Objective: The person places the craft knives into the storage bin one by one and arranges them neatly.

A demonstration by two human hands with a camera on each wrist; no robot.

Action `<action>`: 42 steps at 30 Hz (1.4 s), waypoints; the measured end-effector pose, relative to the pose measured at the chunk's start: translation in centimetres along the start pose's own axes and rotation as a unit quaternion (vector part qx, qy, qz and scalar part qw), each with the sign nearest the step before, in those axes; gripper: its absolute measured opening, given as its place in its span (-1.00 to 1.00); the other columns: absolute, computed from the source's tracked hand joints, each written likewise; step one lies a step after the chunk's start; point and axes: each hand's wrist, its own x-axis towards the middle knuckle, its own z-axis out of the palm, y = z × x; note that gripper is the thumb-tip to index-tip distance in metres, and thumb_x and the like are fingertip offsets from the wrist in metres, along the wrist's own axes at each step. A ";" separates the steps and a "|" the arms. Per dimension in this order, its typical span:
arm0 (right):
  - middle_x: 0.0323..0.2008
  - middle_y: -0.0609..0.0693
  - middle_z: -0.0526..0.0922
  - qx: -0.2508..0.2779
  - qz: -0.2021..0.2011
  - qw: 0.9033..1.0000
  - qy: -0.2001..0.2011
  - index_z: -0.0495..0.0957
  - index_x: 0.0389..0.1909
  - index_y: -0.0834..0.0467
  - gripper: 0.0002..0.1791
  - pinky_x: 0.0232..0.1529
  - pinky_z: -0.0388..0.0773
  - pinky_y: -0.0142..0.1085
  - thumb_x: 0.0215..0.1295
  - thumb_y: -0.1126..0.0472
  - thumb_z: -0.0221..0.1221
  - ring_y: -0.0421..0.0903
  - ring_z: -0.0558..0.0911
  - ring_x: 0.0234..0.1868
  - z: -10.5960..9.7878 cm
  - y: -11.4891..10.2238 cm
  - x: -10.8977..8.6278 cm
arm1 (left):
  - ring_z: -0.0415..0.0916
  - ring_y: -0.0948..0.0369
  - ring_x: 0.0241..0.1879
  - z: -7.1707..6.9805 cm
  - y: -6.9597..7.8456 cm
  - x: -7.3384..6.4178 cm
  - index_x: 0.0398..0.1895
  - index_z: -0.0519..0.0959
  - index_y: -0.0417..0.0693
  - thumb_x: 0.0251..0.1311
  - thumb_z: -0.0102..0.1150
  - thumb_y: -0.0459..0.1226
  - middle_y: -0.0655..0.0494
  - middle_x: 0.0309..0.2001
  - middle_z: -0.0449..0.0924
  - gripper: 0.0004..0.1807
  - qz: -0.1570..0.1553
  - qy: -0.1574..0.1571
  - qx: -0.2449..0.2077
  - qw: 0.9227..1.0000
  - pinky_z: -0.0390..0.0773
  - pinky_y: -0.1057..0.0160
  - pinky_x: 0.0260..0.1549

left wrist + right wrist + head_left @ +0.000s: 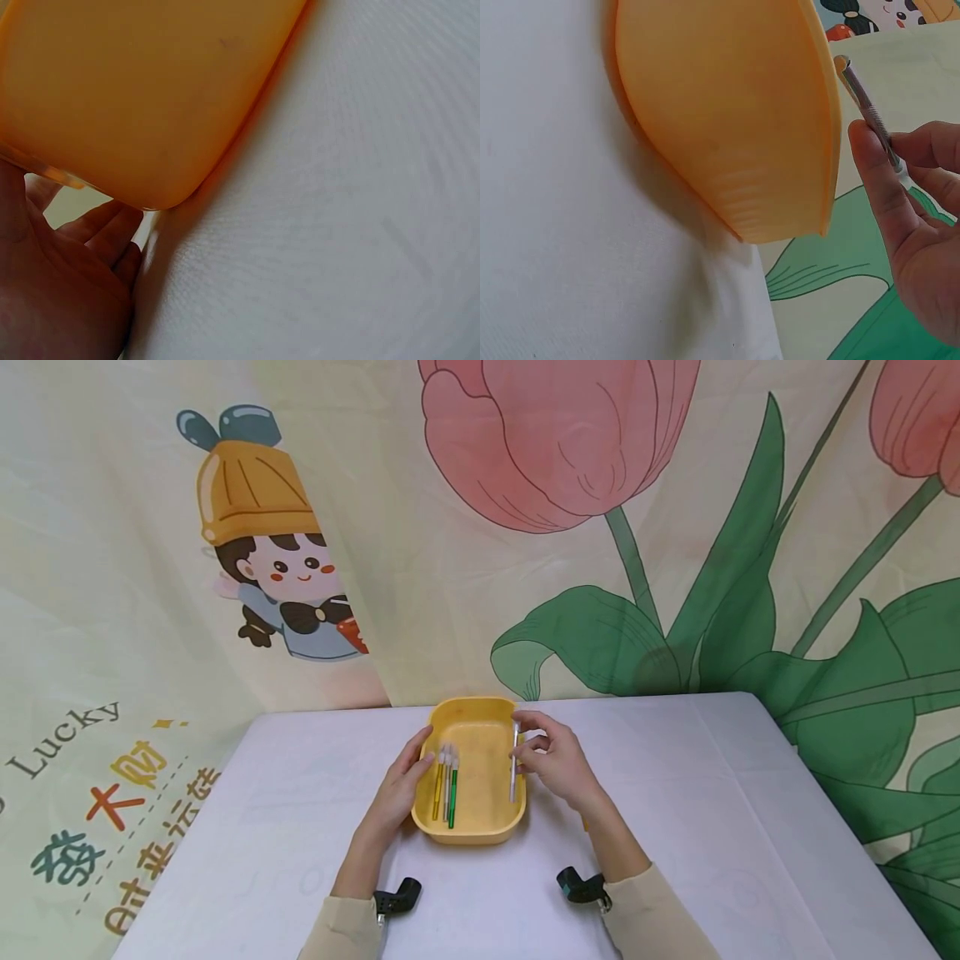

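A yellow plastic tray [480, 793] stands on the table in the head view. My left hand [399, 789] grips its left side, thumb at the rim and fingers along the outer wall. At the right rim, my right hand [551, 758] pinches a slim silver pen-shaped tool [514, 760] between thumb and fingers, upright in that view. A ribbed band shows on this silver tool [870, 112] in the right wrist view. Inside the tray, on the left, lie a yellow pen-shaped tool [437, 793], a silver one [446, 795] and a green one [453, 797], side by side with pale caps pointing away.
The table [675, 777] has a white cloth. Behind it hangs a printed backdrop [420, 610] with tulips and a cartoon figure. A small orange bit [585, 824] shows beside the right wrist, mostly hidden. Black cameras [581, 887] are strapped at both wrists.
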 end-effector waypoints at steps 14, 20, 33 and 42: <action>0.19 0.14 0.50 -0.027 0.015 0.999 -0.023 0.47 0.40 0.09 -0.41 -0.19 0.80 -0.18 0.38 0.47 0.24 -0.05 0.72 -0.15 1.6 0.2 -0.2 | -0.22 0.21 0.69 -0.1 0.0 0.1 0.62 0.18 0.40 0.60 -0.07 0.03 0.34 0.67 0.01 -0.42 -0.002 0.006 0.007 1.000 -0.22 -0.06 0.66; 0.21 0.22 0.49 -0.022 0.004 0.999 -0.040 0.46 0.41 0.09 -0.40 -0.17 0.80 -0.16 0.39 0.48 0.22 -0.04 0.72 -0.16 2.0 0.3 -0.2 | -0.22 0.21 0.69 -0.1 0.1 0.0 0.62 0.18 0.40 0.61 -0.08 0.02 0.35 0.66 0.01 -0.42 0.001 0.002 0.007 1.000 -0.22 -0.06 0.66; 0.23 0.23 0.52 -0.084 0.008 0.994 -0.064 0.47 0.40 0.11 -0.41 -0.15 0.79 -0.01 0.38 0.47 0.24 -0.08 0.73 -0.24 3.8 0.6 -0.4 | -0.21 0.19 0.69 0.1 0.2 -0.2 0.61 0.19 0.49 0.60 -0.07 0.03 0.34 0.67 0.01 -0.44 -0.010 0.007 0.005 1.000 -0.20 -0.09 0.65; 0.17 0.16 0.54 -0.164 0.008 0.984 -0.075 0.47 0.40 0.14 -0.42 -0.22 0.79 -0.20 0.38 0.44 0.26 -0.10 0.72 -0.23 5.0 0.2 0.1 | -0.21 0.18 0.69 -0.1 0.2 -0.1 0.60 0.20 0.48 0.60 -0.08 0.04 0.29 0.67 0.00 -0.44 0.000 -0.002 -0.003 1.000 -0.21 -0.08 0.65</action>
